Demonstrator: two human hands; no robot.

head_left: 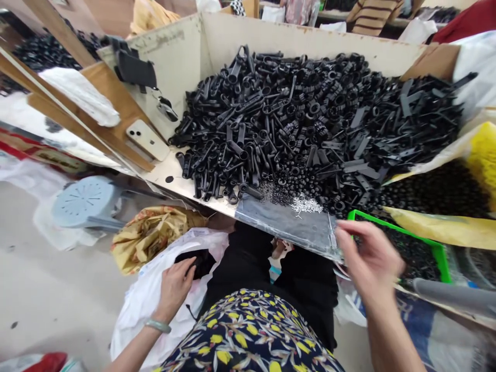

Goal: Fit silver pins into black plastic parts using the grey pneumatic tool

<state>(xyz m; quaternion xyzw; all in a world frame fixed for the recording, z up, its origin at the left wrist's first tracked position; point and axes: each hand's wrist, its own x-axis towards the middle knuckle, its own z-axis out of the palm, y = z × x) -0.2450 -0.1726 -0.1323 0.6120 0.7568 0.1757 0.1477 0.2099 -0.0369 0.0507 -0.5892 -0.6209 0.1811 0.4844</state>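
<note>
Left hand (176, 289) and right hand (370, 253) worked well apart: the left lay with curled fingers at the mouth of a white bag (139, 310) beside the person's leg, and whether it gripped anything could not be told. Thumb and fingertips of the right came close together, but blur hid whether they pinched some small piece.

Thin and limp, the bag would likely sag and crumple, so its rim looked the best place to hold it; the dark contents (203, 261) were too shadowed to name.

Just beyond the right fingertips lay the end of a dark mat (271, 222) at the bench edge, with a green tray (444, 262) close by on the right. Silver pins (307, 204) sat on the mat's far side; slim and probably slick, they would suit a fingertip pinch at mid-length.

Behind them spread small round black pieces (300, 182), apt to roll, then a heap of black parts (248, 124), seemingly light, stiff plastic, easiest taken by their straight shanks. A pale back panel (310, 36) stood farthest.
</note>
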